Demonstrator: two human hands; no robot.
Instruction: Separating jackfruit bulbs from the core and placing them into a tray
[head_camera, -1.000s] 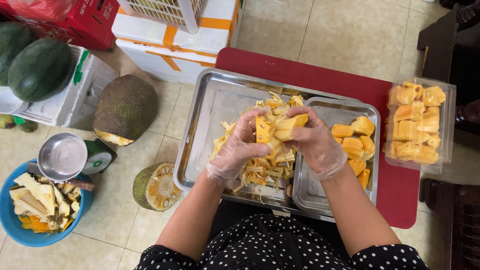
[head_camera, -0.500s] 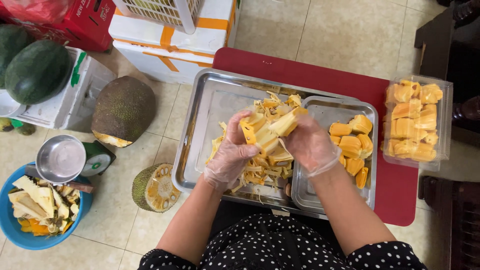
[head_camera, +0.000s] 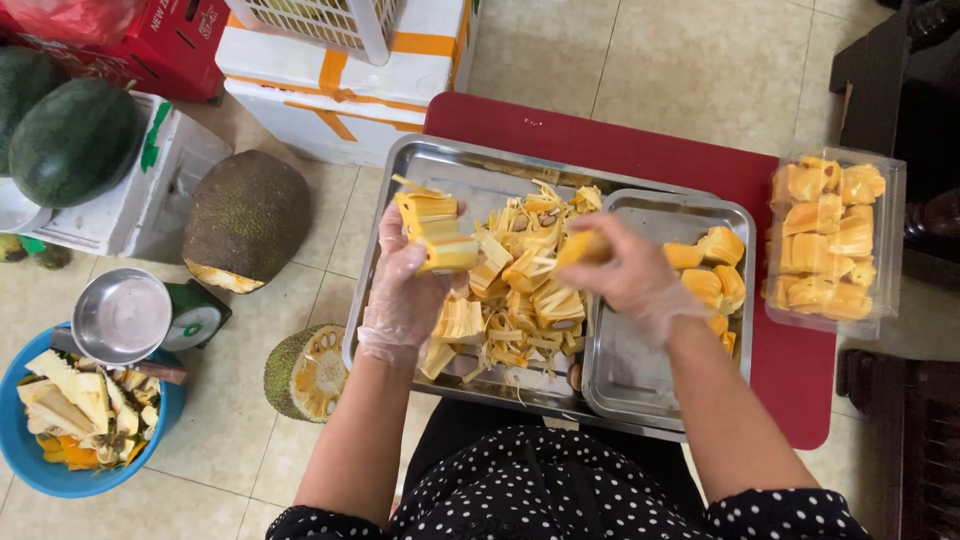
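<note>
The large steel tray (head_camera: 420, 165) serves as the landmark; it rests on a red mat (head_camera: 640, 140). Above the tray's left half, the left hand (head_camera: 405, 290), in a clear glove, is clamped on a jackfruit section (head_camera: 432, 228) whose long axis runs roughly from the tray's far edge toward the person, rind side to the left. Above the tray's right edge, the right hand (head_camera: 625, 275), also gloved, has its fingers closed around a single yellow pod (head_camera: 582, 247). The pod lies to the right of the section, apart from it, with a gap between the two hands; the right hand is nearer the small inner tray (head_camera: 640, 370), nested in the right part of the large tray and holding cleaned pods (head_camera: 710, 270). A pile of fibrous trimmings (head_camera: 510, 300) lies in the tray below the hands. To the right of the tray stands a clear plastic box (head_camera: 885, 250) of pods; to its left, on the floor, sit a cut jackfruit (head_camera: 245, 220) and a blue bowl (head_camera: 60, 480) of scraps. Compared with half a second earlier, the hands have separated: then both gripped the section together over the tray centre; now the pod is pulled free and carried right.
</note>
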